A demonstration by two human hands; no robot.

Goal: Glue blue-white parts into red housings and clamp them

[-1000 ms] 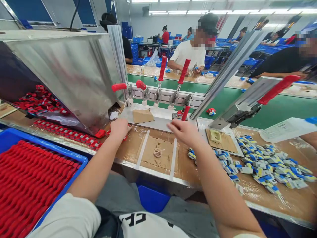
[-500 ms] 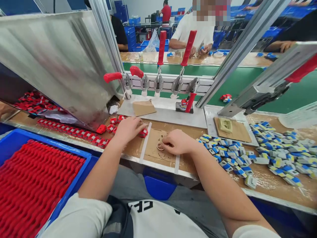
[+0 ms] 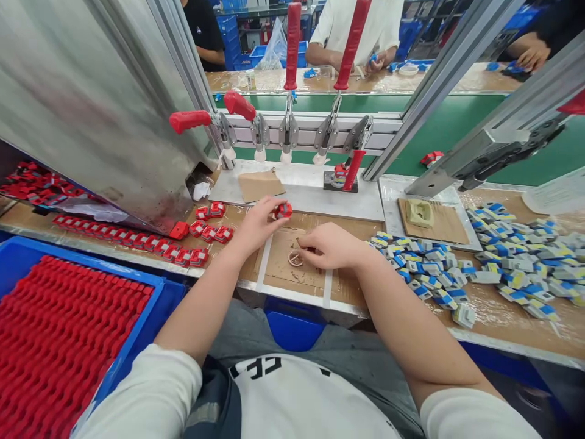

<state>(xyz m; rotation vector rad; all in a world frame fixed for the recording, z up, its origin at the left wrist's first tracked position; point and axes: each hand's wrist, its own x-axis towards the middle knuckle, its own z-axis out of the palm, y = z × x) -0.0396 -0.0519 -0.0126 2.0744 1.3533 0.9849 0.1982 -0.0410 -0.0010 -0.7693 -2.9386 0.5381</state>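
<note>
Between the thumb and fingers of my left hand [image 3: 259,227] is a small red plastic part [image 3: 284,210], held above the cardboard work area. My right hand [image 3: 331,245] is closed in a pinch just above and beside a small pale ring [image 3: 295,265]. Whatever its fingertips hold is too small and hidden to name. The ring lies on a cardboard sheet [image 3: 278,277] strewn with brown crumbs, with pale tape strips along its sides. More red parts [image 3: 209,233] with grey middles lie left of my left hand.
Toggle clamps with red handles [image 3: 292,49] stand behind my hands; one is down over a red part [image 3: 339,174]. Blue-and-grey parts [image 3: 425,268] are heaped right. A blue crate [image 3: 158,286] of red pieces stands left, below a metal panel [image 3: 105,110]. A co-worker [image 3: 356,42] sits opposite.
My left hand has lifted a red part off the bench and carried it right and away from me. My right hand stays by the ring. The view has tilted down.
</note>
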